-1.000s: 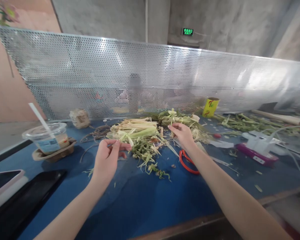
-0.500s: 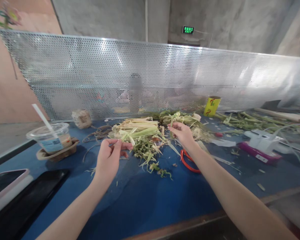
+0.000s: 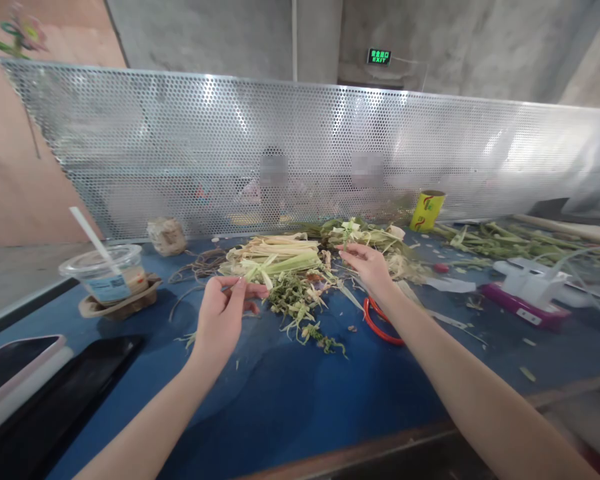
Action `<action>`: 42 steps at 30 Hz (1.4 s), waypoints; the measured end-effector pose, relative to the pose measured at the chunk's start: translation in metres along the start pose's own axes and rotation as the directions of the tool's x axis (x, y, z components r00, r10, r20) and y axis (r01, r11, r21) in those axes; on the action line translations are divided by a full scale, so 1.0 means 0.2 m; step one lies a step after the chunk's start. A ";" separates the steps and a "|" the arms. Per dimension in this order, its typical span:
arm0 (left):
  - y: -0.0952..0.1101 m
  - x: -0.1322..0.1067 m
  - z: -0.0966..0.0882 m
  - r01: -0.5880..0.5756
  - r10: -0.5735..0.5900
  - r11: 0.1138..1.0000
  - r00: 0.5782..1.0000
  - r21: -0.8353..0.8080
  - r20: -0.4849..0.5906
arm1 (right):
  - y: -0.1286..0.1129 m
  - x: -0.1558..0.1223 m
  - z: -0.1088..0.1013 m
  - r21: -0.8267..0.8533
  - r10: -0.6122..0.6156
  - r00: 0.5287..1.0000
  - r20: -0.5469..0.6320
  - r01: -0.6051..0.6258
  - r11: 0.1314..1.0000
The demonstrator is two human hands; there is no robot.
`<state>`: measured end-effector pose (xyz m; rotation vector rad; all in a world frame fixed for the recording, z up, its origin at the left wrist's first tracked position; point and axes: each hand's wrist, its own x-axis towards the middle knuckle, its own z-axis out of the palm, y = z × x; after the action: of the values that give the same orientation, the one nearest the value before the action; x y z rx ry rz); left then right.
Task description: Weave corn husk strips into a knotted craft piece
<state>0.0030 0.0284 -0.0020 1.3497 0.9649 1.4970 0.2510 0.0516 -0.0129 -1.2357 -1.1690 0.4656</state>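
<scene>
My left hand (image 3: 223, 313) is closed in a pinch on a pale green leaf strip (image 3: 260, 270), which sticks out past the fingertips toward the pile. My right hand (image 3: 373, 268) pinches a small green sprig (image 3: 349, 231) that points upward; its lower end is hidden by the fingers. Between and behind both hands lies a bundle of pale, flat leaf strips (image 3: 280, 250). Curled green leaf pieces (image 3: 290, 293) spill forward from it onto the blue table. Red-handled scissors (image 3: 380, 327), partly covered, rest under my right forearm.
At left are a drink cup (image 3: 113, 277) in a cardboard holder, a phone (image 3: 17, 360), a black tray (image 3: 65, 393) and a twine ball (image 3: 167, 237). A yellow tube (image 3: 427, 210), green stalks (image 3: 500, 243) and a purple-based power strip (image 3: 525, 303) stand right. A perforated metal screen (image 3: 180, 147) borders the back.
The view has shifted slightly, so everything sits a little further right. My right fingertips have tilted a little and the sprig stands more upright. My left hand keeps its pinch.
</scene>
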 end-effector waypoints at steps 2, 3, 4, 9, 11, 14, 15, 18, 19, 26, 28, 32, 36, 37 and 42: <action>0.00 0.00 0.00 -0.006 0.006 1.000 1.000 0.000 0.002 | -0.02 -0.01 0.00 -0.010 0.008 1.000 -0.008 -0.009 1.000; 0.00 0.00 0.00 -0.011 0.011 1.000 1.000 0.001 0.005 | -0.02 -0.01 0.00 -0.014 0.012 1.000 -0.012 -0.012 1.000; 0.00 0.00 0.00 -0.015 0.015 1.000 1.000 0.001 0.006 | -0.03 -0.01 0.00 -0.018 0.015 1.000 -0.014 -0.015 1.000; 0.00 0.00 0.00 -0.018 0.018 1.000 1.000 0.008 0.007 | -0.04 -0.02 0.00 -0.041 0.017 1.000 -0.026 -0.018 0.999; -0.01 0.00 0.00 -0.018 0.018 1.000 1.000 0.009 0.005 | -0.04 -0.02 0.00 -0.047 0.011 1.000 -0.028 -0.012 0.999; -0.01 0.00 0.00 -0.025 0.025 1.000 1.000 0.004 0.007 | -0.03 -0.01 0.00 -0.054 -0.004 1.000 -0.027 0.003 0.999; -0.01 0.00 0.00 -0.027 0.027 1.000 1.000 0.002 0.007 | -0.02 -0.01 0.00 -0.057 -0.009 1.000 -0.027 0.008 0.998; -0.02 0.01 -0.01 -0.027 0.027 1.000 1.000 -0.004 0.004 | -0.01 -0.01 0.00 -0.076 -0.022 0.999 -0.030 0.020 0.997; -0.02 0.01 -0.01 -0.024 0.024 1.000 1.000 -0.005 0.004 | -0.01 -0.01 0.00 -0.084 -0.025 0.999 -0.031 0.022 0.996; -0.02 0.01 -0.01 -0.031 0.031 1.000 0.999 -0.003 0.016 | -0.01 -0.01 0.00 -0.128 -0.049 0.998 -0.032 0.045 0.991; -0.02 0.01 -0.01 -0.029 0.029 1.000 1.000 -0.001 0.013 | 0.00 0.00 0.00 -0.135 -0.053 0.998 -0.030 0.049 0.990; -0.01 0.01 0.00 -0.026 0.026 1.000 1.000 -0.006 0.014 | 0.01 0.00 0.00 -0.150 -0.069 0.997 -0.031 0.064 0.987; -0.02 0.01 0.00 -0.031 0.031 0.999 0.999 0.005 0.022 | 0.00 0.00 0.00 -0.160 -0.121 0.991 -0.060 0.111 0.981; -0.02 0.01 0.00 -0.034 0.034 0.999 0.999 0.006 0.025 | -0.01 0.00 -0.01 -0.161 -0.143 0.986 -0.080 0.129 0.978; -0.03 0.00 0.00 -0.029 0.029 0.999 0.999 0.013 0.026 | -0.04 0.00 -0.02 -0.183 -0.214 0.965 -0.150 0.186 0.965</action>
<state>0.0030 0.0309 -0.0069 1.3949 0.9446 1.4941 0.2527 0.0462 -0.0055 -1.2584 -1.1908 0.1098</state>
